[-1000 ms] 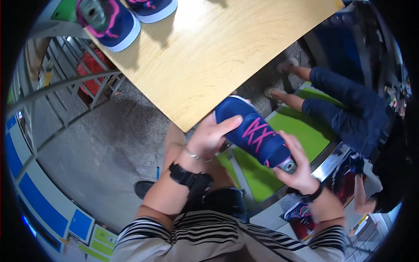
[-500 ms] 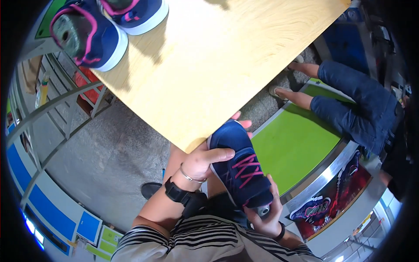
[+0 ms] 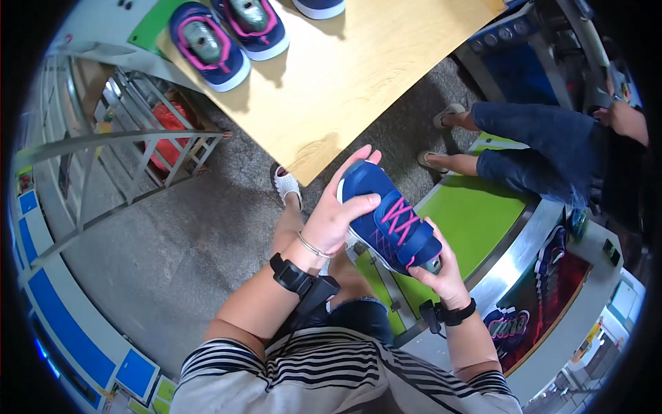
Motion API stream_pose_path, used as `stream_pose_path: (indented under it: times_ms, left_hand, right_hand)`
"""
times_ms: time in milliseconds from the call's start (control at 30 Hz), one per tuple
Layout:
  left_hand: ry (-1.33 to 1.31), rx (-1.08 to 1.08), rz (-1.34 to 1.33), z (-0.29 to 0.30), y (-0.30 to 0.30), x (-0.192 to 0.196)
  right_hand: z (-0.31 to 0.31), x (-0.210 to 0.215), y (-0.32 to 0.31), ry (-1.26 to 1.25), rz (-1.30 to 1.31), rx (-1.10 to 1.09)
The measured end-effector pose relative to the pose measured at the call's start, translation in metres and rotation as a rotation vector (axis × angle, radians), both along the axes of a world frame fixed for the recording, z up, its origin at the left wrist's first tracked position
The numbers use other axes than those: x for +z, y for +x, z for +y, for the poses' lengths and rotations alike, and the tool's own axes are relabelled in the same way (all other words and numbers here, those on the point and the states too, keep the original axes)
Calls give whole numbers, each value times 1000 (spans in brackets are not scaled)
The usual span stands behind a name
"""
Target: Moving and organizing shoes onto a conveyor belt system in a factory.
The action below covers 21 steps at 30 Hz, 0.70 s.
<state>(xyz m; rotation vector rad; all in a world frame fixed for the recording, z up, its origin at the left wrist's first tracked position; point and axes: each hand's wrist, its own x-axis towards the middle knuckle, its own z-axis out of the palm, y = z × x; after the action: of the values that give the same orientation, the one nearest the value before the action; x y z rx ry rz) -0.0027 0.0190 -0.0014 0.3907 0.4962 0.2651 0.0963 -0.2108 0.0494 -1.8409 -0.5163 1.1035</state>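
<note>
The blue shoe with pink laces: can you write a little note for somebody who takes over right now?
Left hand: wrapped around the toe of the blue shoe.
Right hand: gripping its heel end.
The shoe is held in the air over the person's lap, laces up, just off the corner of the wooden table.
Two more blue shoes lie at the table's far edge.
Done: shoe in both hands, laces threaded.
Left: it is not yet on the table.

Both forearms rise from the lower edge, bent inward. The left hand (image 3: 336, 215) curls its fingers closed in a grip (wrist banded), and the right hand (image 3: 439, 271) clasps from below.
</note>
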Motion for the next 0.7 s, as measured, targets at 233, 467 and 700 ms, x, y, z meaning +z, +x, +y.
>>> stream_pose_path:
  times_ms: [233,467,700]
  left_hand:
    - [385,433,115,22,-31,60]
    - [892,304,602,127,-43,2]
    - [1491,-363,568,171,-46,56]
  right_hand:
    - [66,22,43,207,-184,224]
    - [219,1,58,140,-704,375]
    - [220,10,62,140,-615,389]
